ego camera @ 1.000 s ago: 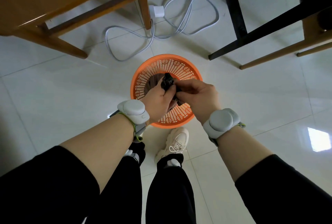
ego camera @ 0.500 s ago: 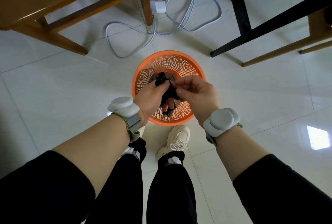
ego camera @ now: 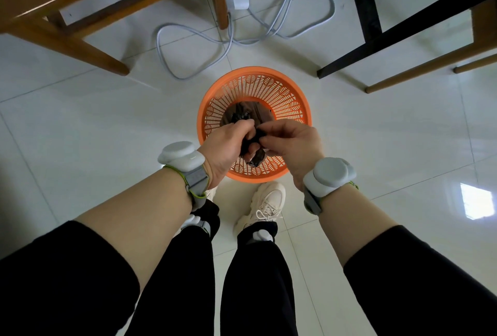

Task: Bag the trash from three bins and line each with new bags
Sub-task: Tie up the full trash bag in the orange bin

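An orange lattice bin stands on the white tile floor just ahead of my feet. Directly above its near half, both hands work a crumpled black trash bag. My left hand grips the bag's upper part, its fingers curled round it. My right hand pinches the bag from the right side with fingertips and thumb. A loose end of the bag hangs below my hands. Something dark lies at the bottom of the bin; I cannot tell what it is.
A wooden chair stands at the far left. Black table legs and thin wooden legs are at the far right. A white cable with a plug block loops on the floor behind the bin.
My hands have come slightly nearer to me over the bin's near side, and more of the black bag now hangs loose below them.
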`<state>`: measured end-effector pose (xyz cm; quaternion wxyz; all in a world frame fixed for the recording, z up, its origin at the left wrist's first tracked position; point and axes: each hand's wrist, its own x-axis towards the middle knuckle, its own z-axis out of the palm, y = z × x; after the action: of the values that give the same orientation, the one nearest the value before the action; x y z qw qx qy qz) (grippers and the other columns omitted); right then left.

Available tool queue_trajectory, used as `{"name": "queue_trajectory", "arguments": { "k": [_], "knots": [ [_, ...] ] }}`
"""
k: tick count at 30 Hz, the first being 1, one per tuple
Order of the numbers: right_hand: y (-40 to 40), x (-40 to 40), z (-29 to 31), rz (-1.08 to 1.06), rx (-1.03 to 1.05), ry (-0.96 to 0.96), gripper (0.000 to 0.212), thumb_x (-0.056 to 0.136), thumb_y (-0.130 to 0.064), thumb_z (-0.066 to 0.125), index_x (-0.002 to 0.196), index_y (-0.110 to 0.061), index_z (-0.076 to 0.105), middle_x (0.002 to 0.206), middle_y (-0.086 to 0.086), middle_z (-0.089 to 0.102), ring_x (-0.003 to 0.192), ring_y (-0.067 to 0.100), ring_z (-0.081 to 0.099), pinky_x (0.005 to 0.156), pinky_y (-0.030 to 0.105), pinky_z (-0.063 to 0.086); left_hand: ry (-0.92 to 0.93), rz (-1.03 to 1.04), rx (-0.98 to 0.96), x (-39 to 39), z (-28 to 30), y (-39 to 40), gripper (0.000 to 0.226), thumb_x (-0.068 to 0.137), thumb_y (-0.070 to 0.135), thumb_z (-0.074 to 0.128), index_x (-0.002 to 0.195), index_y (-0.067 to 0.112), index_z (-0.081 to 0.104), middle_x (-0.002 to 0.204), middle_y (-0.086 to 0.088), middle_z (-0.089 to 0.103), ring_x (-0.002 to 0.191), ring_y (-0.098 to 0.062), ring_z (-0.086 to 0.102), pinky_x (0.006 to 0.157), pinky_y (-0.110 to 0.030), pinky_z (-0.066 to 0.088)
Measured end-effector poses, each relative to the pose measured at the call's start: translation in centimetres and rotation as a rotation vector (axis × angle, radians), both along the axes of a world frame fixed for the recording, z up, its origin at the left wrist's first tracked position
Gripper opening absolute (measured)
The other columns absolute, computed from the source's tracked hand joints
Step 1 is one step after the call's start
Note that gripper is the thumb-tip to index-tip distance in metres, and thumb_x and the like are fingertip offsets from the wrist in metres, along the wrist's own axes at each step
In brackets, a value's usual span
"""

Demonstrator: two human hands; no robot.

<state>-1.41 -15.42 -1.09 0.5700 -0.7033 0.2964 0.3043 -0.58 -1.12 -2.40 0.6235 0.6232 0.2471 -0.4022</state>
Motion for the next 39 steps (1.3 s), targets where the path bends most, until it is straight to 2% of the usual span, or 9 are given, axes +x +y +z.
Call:
{"name": "queue_trajectory", "arguments": {
  "k": [5,11,15,20,23,26,29,34,39],
  "knots": [
    [-0.1,-0.2,-0.2,-0.156,0.024,-0.022,0.023,0.078,0.000,0.069,0.076,-0.022,0.072,0.079,-0.001,0.070,0.078,0.017,0.065,0.079,0.031,0.056,0.003,-0.051,0.125,-0.4,-0.2,0.2,0.036,0.080,0.052,0.045,0.061,0.021,0.050,0.075,-0.012,0.061,0.077,-0.028,0.056,0.081,-0.046,0.047],
    [-0.1,-1.0,-0.8,0.077,0.000,-0.029,0.014,0.078,-0.021,0.075,0.079,-0.034,0.071,0.078,-0.009,0.072,0.084,0.017,0.068,0.087,0.041,0.056,-0.042,-0.047,0.080,-0.5,-0.1,-0.2,0.040,0.098,0.034,0.041,0.062,0.017,0.043,0.059,-0.003,0.054,0.065,-0.020,0.050,0.070,-0.036,0.042],
    [-0.4,-1.4,-1.0,-0.050,-0.015,-0.043,0.014,0.078,-0.017,0.075,0.068,-0.026,0.070,0.078,-0.004,0.068,0.078,0.015,0.061,0.083,0.042,0.054,-0.022,-0.104,0.128,-0.7,-0.3,-0.1,0.040,0.083,0.049,0.046,0.054,0.021,0.051,0.071,-0.015,0.058,0.076,-0.031,0.056,0.087,-0.046,0.046],
    [-1.6,-1.7,-1.1,-0.047,0.060,-0.033,0.012,0.059,-0.003,0.072,0.054,-0.011,0.064,0.091,-0.008,0.067,0.096,0.016,0.059,0.084,0.037,0.046,0.001,0.022,0.070,-0.6,-0.6,0.6,0.023,0.072,0.039,0.067,0.058,0.021,0.068,0.074,0.001,0.065,0.089,-0.021,0.064,0.098,-0.045,0.047],
    [-1.7,-1.8,-1.7,0.025,-0.038,-0.051,0.021,0.064,0.004,0.069,0.055,-0.014,0.062,0.090,-0.010,0.067,0.091,0.011,0.059,0.080,0.033,0.044,-0.156,-0.155,0.149,-1.0,-0.2,0.5,0.033,0.076,0.014,0.073,0.054,0.021,0.049,0.065,-0.009,0.048,0.076,-0.022,0.055,0.091,-0.044,0.050],
    [-0.7,-1.7,-1.8,0.032,0.008,-0.164,0.039,0.072,0.006,0.061,0.081,-0.031,0.069,0.102,-0.007,0.069,0.101,0.010,0.063,0.087,0.027,0.051,-0.372,-0.358,0.291,-1.1,0.6,-0.3,0.007,0.081,0.008,0.070,0.084,0.007,0.063,0.081,-0.016,0.062,0.080,-0.020,0.059,0.077,-0.029,0.047],
    [0.3,-1.1,-1.7,0.202,-0.017,-0.189,0.048,0.084,0.004,0.049,0.097,-0.039,0.066,0.101,-0.012,0.068,0.103,0.008,0.061,0.088,0.018,0.047,-0.576,-0.509,0.342,-1.2,0.9,-0.4,0.009,0.085,0.004,0.062,0.088,0.012,0.059,0.083,-0.001,0.057,0.088,-0.024,0.059,0.076,-0.030,0.047],
    [0.9,-0.2,-1.4,0.422,-0.091,-0.119,0.028,0.095,-0.013,0.048,0.106,-0.030,0.068,0.079,-0.023,0.059,0.078,-0.004,0.054,0.070,0.013,0.039,-0.843,-0.426,0.540,-1.6,0.1,0.6,0.014,0.077,0.007,0.049,0.077,0.018,0.040,0.076,0.009,0.036,0.072,-0.008,0.028,0.053,-0.023,0.022],
    [1.0,0.3,-1.4,0.419,-0.149,-0.155,0.025,0.091,-0.014,0.057,0.108,-0.026,0.071,0.084,-0.017,0.062,0.077,-0.001,0.056,0.072,0.012,0.044,-0.840,-0.271,0.537,-2.5,-1.2,1.2,0.017,0.076,0.002,0.055,0.091,0.006,0.062,0.093,-0.005,0.056,0.083,-0.018,0.051,0.065,-0.025,0.039]
  ]
}}
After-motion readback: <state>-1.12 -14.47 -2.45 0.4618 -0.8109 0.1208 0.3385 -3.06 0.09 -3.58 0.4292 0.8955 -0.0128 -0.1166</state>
